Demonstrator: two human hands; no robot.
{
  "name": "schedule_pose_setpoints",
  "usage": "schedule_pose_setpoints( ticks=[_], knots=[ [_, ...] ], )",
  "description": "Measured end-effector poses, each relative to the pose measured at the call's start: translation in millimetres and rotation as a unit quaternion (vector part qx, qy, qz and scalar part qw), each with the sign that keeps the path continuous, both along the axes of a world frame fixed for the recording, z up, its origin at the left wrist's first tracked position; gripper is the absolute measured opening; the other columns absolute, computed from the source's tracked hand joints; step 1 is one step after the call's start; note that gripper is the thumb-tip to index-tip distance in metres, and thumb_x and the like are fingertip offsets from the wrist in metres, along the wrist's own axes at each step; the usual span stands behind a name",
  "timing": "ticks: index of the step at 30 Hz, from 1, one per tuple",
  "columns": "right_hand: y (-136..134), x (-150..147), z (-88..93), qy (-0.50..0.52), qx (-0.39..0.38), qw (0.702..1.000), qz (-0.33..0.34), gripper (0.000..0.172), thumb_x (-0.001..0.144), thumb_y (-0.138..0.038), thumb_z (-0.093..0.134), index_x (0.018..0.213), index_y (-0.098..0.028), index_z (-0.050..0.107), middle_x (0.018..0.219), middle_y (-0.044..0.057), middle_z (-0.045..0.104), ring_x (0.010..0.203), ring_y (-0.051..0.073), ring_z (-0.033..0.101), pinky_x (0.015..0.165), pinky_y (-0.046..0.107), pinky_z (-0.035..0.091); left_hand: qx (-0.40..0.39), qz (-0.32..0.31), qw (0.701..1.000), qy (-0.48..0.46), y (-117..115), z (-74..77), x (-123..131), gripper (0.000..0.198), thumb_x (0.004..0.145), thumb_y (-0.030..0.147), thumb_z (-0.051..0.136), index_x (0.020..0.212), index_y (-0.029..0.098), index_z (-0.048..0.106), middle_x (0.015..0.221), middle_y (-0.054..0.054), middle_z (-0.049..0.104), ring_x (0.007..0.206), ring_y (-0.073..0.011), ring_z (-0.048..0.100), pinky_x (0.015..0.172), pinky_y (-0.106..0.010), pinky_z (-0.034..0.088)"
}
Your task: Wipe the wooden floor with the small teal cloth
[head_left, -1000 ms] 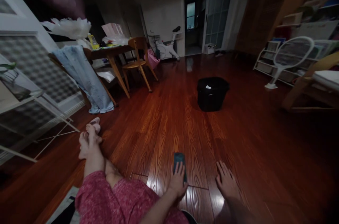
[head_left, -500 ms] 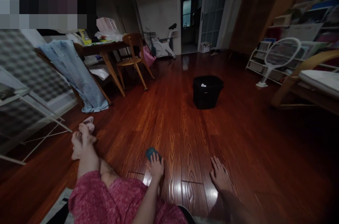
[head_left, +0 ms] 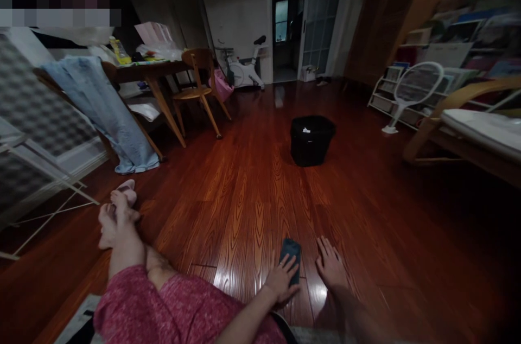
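A small dark teal piece, which looks like a folded cloth point(head_left: 290, 248), lies flat on the wooden floor. My left hand point(head_left: 281, 278) rests on its near part with the fingers spread, covering some of it. To the right, my right hand point(head_left: 331, 265) is propped on the floor, palm down and fingers stretched out, with nothing in it. A narrow strip of floor separates the cloth from that hand.
Ahead stands a black bin point(head_left: 311, 140). My bent legs point(head_left: 132, 230) lie to the left, beside a white rack point(head_left: 49, 186). Jeans point(head_left: 106, 116) hang by the table and chair point(head_left: 195, 89). At right are a white racket-shaped device point(head_left: 417, 86) and a wooden armchair point(head_left: 427, 127).
My left hand and the cloth under it have slid right across the floor, closer to my right hand. My right hand stays planted. The view has shifted slightly.
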State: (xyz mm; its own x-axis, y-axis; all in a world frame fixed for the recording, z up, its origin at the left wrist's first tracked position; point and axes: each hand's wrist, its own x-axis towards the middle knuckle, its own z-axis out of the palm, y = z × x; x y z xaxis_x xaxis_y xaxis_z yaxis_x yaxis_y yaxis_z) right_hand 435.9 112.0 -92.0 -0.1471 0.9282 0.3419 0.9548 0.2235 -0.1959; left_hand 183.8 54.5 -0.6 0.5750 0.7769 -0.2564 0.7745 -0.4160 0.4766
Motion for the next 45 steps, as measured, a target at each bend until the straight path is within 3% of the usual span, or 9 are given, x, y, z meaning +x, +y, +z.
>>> schedule_pose_setpoints(
  ticks=[10,16,19,23,27,35,38,41,45],
  knots=[
    [0,-1,-1.7,0.004,0.015,1.0,-0.007,0.07,0.088,-0.023,0.036,0.158,-0.018,0.029,0.157,0.009,0.044,0.147,0.022,0.035,0.117,0.045,0.031,0.026,0.428,0.883,0.188,25,2.0,-105,0.045,0.099,0.044,0.054,0.141,0.027,0.052,0.15,-0.01,0.048,0.135,-0.031,0.048,0.108,-0.056,0.042],
    [1,-1,-1.9,0.011,-0.001,1.0,-0.007,0.068,0.089,-0.023,0.034,0.156,-0.018,0.033,0.156,0.009,0.044,0.147,0.023,0.035,0.118,0.046,0.029,0.015,0.354,0.92,0.168,6,0.4,-80,0.057,0.094,0.051,0.058,0.145,0.025,0.049,0.155,-0.012,0.042,0.141,-0.0351,0.04,0.114,-0.054,0.036],
    [1,-1,-1.9,0.011,-0.006,1.0,-0.007,0.066,0.09,-0.024,0.032,0.155,-0.017,0.034,0.156,0.01,0.044,0.147,0.023,0.035,0.119,0.046,0.028,-0.002,0.148,0.985,0.083,-6,-2.3,-38,0.079,0.091,0.063,0.048,0.158,0.026,0.027,0.167,-0.008,0.015,0.153,-0.0356,0.008,0.123,-0.057,0.014],
    [1,1,-4.1,0.01,0.004,1.0,-0.003,0.067,0.09,-0.025,0.033,0.157,-0.019,0.031,0.157,0.01,0.044,0.147,0.023,0.035,0.118,0.047,0.028,-0.001,-0.077,0.997,-0.004,-15,-8.5,9,0.075,0.093,0.065,0.042,0.158,0.034,0.021,0.167,-0.001,0.015,0.154,-0.0308,0.012,0.121,-0.064,0.0],
    [2,4,-8.7,0.006,0.009,1.0,0.004,0.067,0.09,-0.025,0.033,0.157,-0.018,0.031,0.157,0.01,0.043,0.147,0.023,0.035,0.118,0.047,0.03,0.003,-0.03,0.999,0.019,-3,-5.3,2,0.065,0.095,0.064,0.038,0.155,0.041,0.027,0.165,0.003,0.021,0.153,-0.0285,0.018,0.121,-0.065,-0.005],
    [3,1,-3.2,0.004,0.002,1.0,-0.005,0.066,0.09,-0.023,0.033,0.156,-0.018,0.033,0.156,0.009,0.044,0.147,0.022,0.035,0.119,0.045,0.029,0.023,0.356,0.919,0.169,19,10.0,-89,0.049,0.099,0.046,0.049,0.146,0.032,0.047,0.157,-0.009,0.041,0.143,-0.0365,0.036,0.115,-0.065,0.028],
    [1,-1,1.7,0.005,-0.001,1.0,-0.008,0.066,0.09,-0.023,0.033,0.156,-0.017,0.033,0.156,0.01,0.044,0.147,0.022,0.035,0.118,0.045,0.03,0.021,0.333,0.928,0.163,9,6.3,-83,0.051,0.096,0.045,0.061,0.14,0.023,0.051,0.15,-0.011,0.046,0.134,-0.0323,0.047,0.111,-0.059,0.038],
    [0,-1,3.0,0.004,-0.001,1.0,-0.006,0.066,0.091,-0.023,0.032,0.157,-0.017,0.031,0.156,0.01,0.044,0.147,0.022,0.035,0.119,0.046,0.029,0.012,0.28,0.949,0.142,-3,3.0,-55,0.069,0.093,0.057,0.056,0.152,0.025,0.041,0.164,-0.012,0.028,0.149,-0.0386,0.023,0.12,-0.058,0.023],
    [-1,-1,1.5,0.005,0.003,1.0,-0.005,0.069,0.09,-0.022,0.033,0.159,-0.019,0.024,0.157,0.01,0.043,0.146,0.022,0.036,0.119,0.047,0.029,-0.021,-0.004,1.0,0.022,-17,-2.8,-3,0.078,0.093,0.065,0.042,0.159,0.028,0.023,0.167,-0.006,0.013,0.154,-0.0341,0.007,0.122,-0.06,0.008]
  ],
)
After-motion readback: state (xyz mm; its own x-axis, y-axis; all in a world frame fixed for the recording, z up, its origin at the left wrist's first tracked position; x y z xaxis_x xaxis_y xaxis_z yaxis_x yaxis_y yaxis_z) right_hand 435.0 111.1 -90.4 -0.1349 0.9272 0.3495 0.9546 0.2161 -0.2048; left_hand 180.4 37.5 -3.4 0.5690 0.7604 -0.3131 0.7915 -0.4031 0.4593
